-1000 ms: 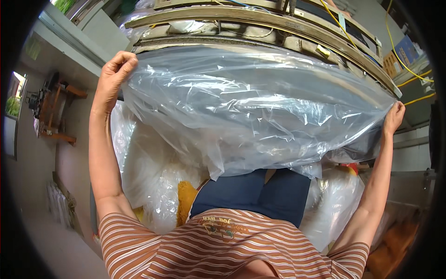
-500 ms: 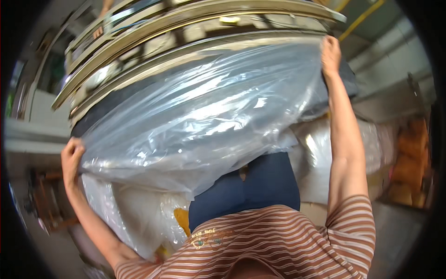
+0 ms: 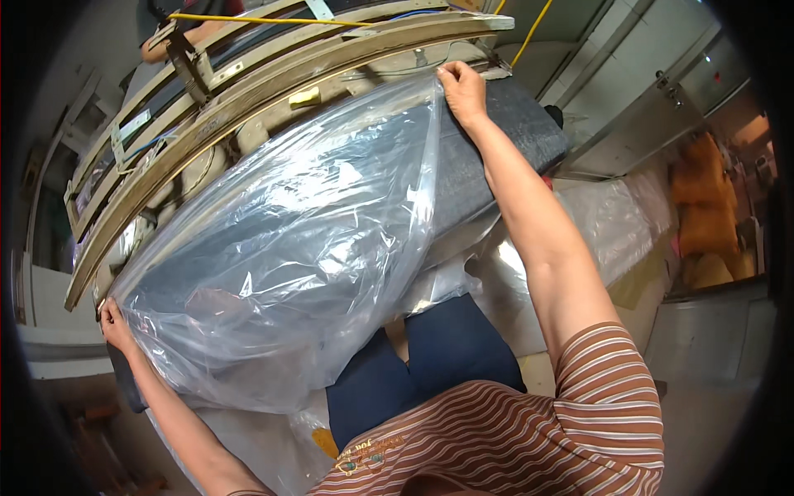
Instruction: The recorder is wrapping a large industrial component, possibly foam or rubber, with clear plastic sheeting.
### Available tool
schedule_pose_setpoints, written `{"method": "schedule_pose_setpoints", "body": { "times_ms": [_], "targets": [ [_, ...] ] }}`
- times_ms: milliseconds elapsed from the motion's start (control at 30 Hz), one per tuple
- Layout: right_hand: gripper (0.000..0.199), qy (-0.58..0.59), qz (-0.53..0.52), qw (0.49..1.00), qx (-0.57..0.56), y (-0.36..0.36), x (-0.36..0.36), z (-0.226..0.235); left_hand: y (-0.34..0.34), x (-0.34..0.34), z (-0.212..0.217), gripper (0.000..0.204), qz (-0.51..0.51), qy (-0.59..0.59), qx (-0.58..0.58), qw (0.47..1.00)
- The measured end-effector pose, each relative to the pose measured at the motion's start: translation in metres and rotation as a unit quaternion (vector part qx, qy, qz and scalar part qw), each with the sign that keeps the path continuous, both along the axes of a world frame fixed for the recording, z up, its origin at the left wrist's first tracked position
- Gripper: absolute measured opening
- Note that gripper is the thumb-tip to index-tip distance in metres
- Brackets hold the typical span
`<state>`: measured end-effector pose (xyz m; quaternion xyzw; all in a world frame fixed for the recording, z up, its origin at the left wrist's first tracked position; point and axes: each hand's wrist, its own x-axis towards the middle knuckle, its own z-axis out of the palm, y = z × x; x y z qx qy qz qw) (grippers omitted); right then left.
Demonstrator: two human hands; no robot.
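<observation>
A large sheet of clear plastic film (image 3: 331, 240) is stretched between my two hands, glossy and wrinkled. At the far left my left hand (image 3: 114, 322) is closed on its edge, close to the end of the wooden frame. My right hand (image 3: 464, 93) pinches the film's other corner near the frame's far right end. Beneath the film lies a long dark grey upholstered piece (image 3: 496, 165), whose right end sticks out uncovered. The film's near edge hangs in front of my legs.
Beyond the upholstery stands a curved wooden frame (image 3: 273, 78) with slats, metal brackets and a yellow cord (image 3: 273, 19). Another person's arm (image 3: 186, 41) shows behind it. More plastic wrap (image 3: 608, 223) lies to the right, near an orange-brown piece of furniture (image 3: 703, 198).
My right hand has moved left along the frame with the film, baring the upholstery's right end. The left hand has come lower and slightly left. The view has turned.
</observation>
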<state>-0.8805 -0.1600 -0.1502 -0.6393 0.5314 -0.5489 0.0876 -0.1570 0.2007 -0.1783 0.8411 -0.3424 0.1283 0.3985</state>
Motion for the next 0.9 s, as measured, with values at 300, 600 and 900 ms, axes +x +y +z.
{"method": "schedule_pose_setpoints", "body": {
  "times_ms": [300,600,900],
  "targets": [
    [0.029,0.047,-0.120,0.991,-0.028,-0.004,0.002,0.001,-0.025,0.033,-0.011,0.034,-0.071,0.023,-0.037,0.997],
    [0.031,-0.026,-0.116,0.993,-0.002,-0.011,0.001,0.004,-0.012,0.049,-0.022,0.033,-0.006,0.059,-0.078,0.995],
    [0.031,-0.018,-0.147,0.989,0.023,-0.009,-0.007,0.008,-0.015,0.032,-0.008,0.048,0.042,0.018,-0.021,0.999]
  ]
}}
